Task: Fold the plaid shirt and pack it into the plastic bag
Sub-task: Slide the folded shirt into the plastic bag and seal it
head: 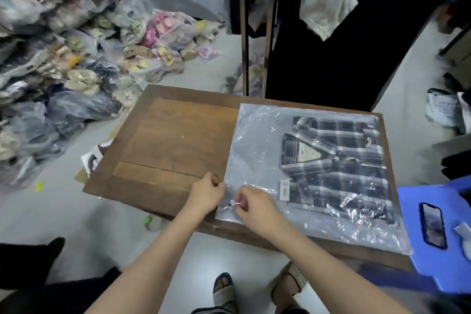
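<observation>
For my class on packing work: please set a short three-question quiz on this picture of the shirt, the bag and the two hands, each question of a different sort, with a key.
1. True or false: the plaid shirt already lies folded inside the plastic bag.
2. Which end of the bag do the left hand and right hand pinch? A. the near left corner B. the far right corner C. the middle of the far edge
3. Fill in: the phone lies on a blue ____ to the right of the wooden table.

Key: 1 true; 2 A; 3 stool.
</observation>
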